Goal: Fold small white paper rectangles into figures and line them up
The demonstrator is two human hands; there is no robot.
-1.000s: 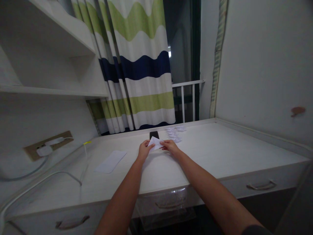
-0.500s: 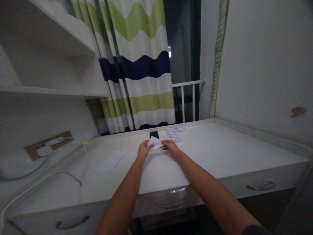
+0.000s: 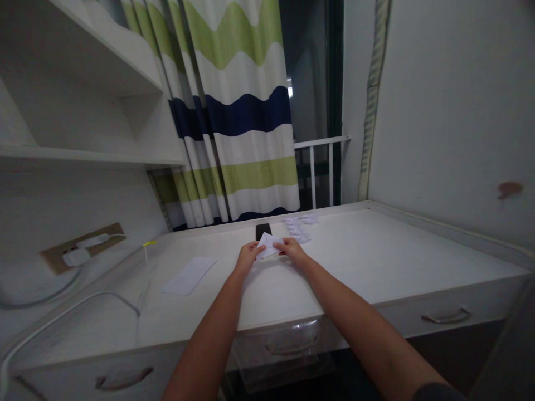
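Note:
Between my two hands is a small folded white paper (image 3: 268, 244) with a pointed top, held just above the desk. My left hand (image 3: 248, 257) pinches its left side, thumb on the front. On the right side, my right hand (image 3: 291, 250) grips the paper with the thumb over the face and fingers behind. A dark phone-like slab (image 3: 263, 229) lies just beyond, partly covered by the paper. Several folded white paper pieces (image 3: 297, 228) rest on the desk past my right hand. Flat white sheets (image 3: 189, 276) lie to the left of my left arm.
The white desk (image 3: 376, 250) has drawers with metal handles along its front. Cables (image 3: 104, 295) and plugs in a wall socket (image 3: 79, 248) are at the left, under a shelf (image 3: 92, 155). A striped curtain (image 3: 251, 122) hangs behind the desk.
The folded paper has turned slightly and shifted a little to the right, and my fingers have changed their hold on it. Everything else stays put.

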